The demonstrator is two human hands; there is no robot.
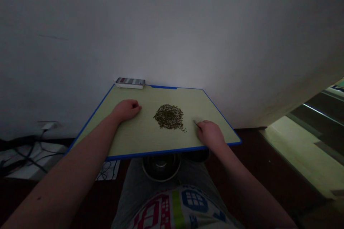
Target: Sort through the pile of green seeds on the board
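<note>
A loose pile of small brownish-green seeds or beans (169, 116) lies spread in the middle of a pale board (145, 137) with a blue rim. My left hand (127, 110) rests on the board to the left of the pile, its fingers curled in and nothing visible in them. On the other side, my right hand (211, 132) is closed around a small thin tool with a pale, flat end (197, 120); its exact kind is too blurred to tell. That end points toward the pile, apart from it. A few loose grains lie at the pile's lower right.
A phone (131, 81) lies on a white box (129, 86) at the board's far left corner, against the wall. Below the near edge, a metal bowl (161, 171) sits at my lap, with a second dark container (197, 155) beside it. Cables (29, 157) run at the left.
</note>
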